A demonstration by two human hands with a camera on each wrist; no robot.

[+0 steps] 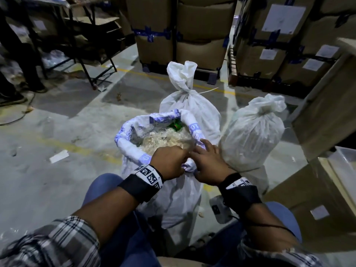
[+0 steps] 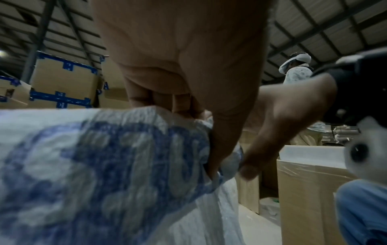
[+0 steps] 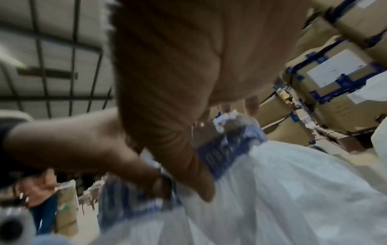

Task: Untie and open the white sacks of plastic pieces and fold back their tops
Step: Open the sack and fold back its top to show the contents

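Now both hands (image 1: pixel 169 160) (image 1: pixel 209 166) grip one open sack's (image 1: pixel 173 199) rolled rim; two sacks (image 1: pixel 189 105) (image 1: pixel 252 135) tied.

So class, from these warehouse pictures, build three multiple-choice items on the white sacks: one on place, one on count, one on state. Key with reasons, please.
1. Where does the knotted sack stand?
A. behind the open sack
B. on a table
C. inside a carton

2. How many white sacks show?
A. one
B. three
C. five

3. What is the state of the open sack's top?
A. tied with cord
B. taped flat
C. rolled back into a cuff

Key:
1 A, it rises just beyond the open one on the floor.
2 B, the open one, the knotted one and a tied sack at its right.
3 C, the rolled rim rings pale plastic pieces; the left hand and right hand grip its near edge.
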